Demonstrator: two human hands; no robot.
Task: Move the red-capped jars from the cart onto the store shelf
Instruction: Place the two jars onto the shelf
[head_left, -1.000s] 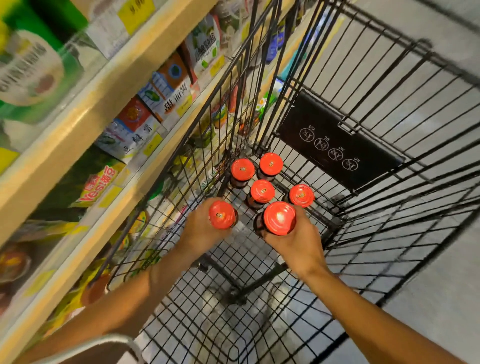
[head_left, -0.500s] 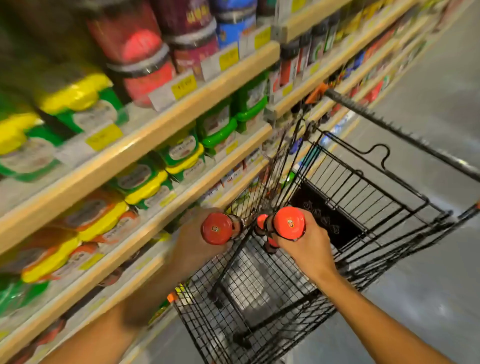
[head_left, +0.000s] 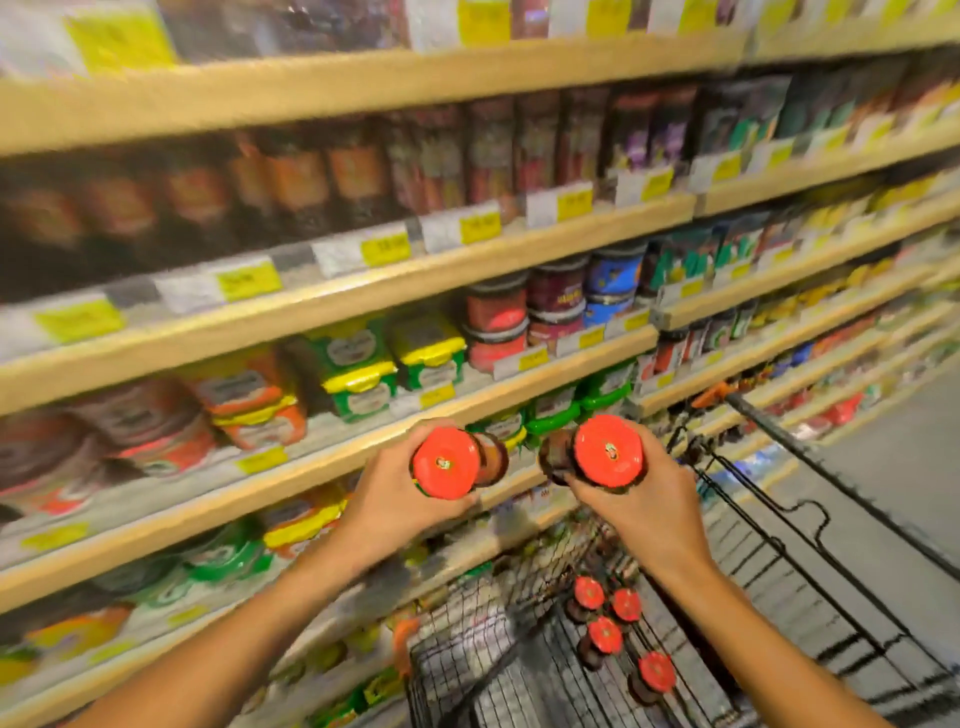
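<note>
Now mid-carry, the left hand (head_left: 400, 493) and right hand (head_left: 641, 499) each grip a red-capped jar (head_left: 445, 464), needing a free gap on the store shelf (head_left: 332, 457), four remaining in the cart (head_left: 779, 545).

Nothing legible: yellow shelf price tags (head_left: 248, 279) & jar labels too blurred.

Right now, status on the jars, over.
Both hands full: left hand grips one jar, right hand another. Four jars remain in cart. Nothing blocking.
</note>
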